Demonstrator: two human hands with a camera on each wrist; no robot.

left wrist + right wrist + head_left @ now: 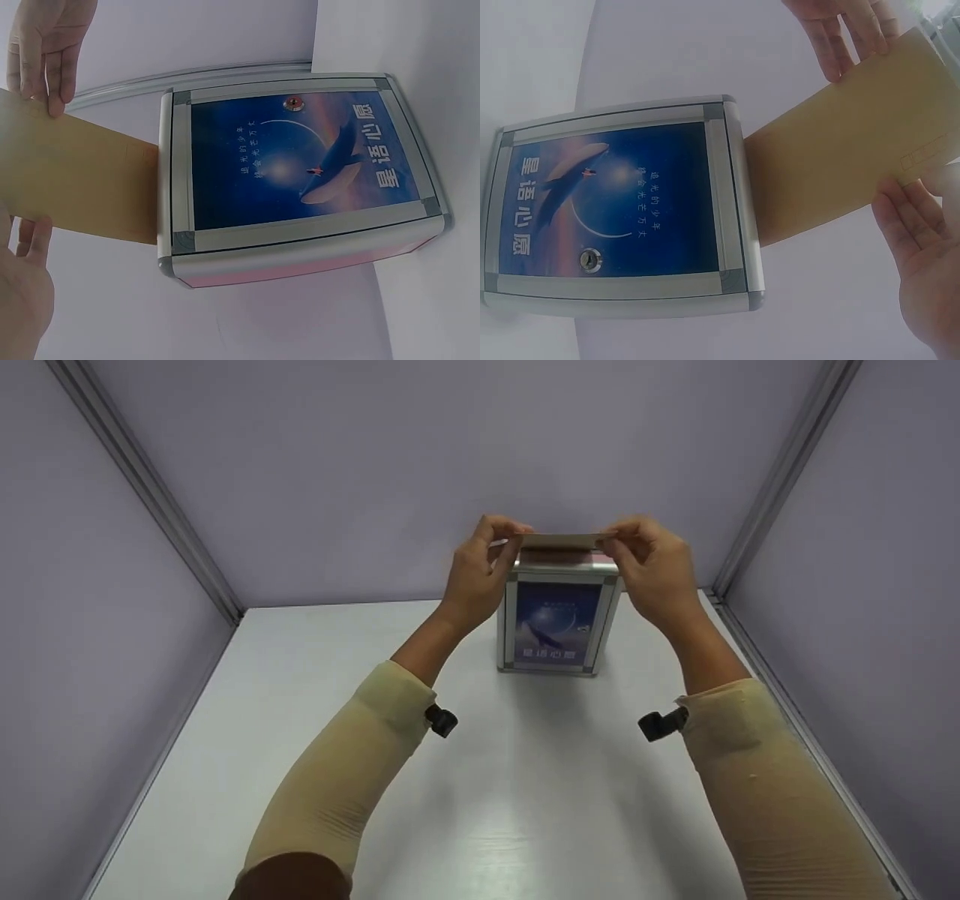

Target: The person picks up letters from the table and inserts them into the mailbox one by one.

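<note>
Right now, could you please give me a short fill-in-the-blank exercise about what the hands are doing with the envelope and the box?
1. The left hand and the right hand together hold a brown ____ by its two ends.
2. One edge of the envelope meets the ____ of the box.
3. The picture on the front of the box shows a ____ against a blue sky.
4. The box stands on a ____ table.

Missing words: envelope; top; whale; white
</note>
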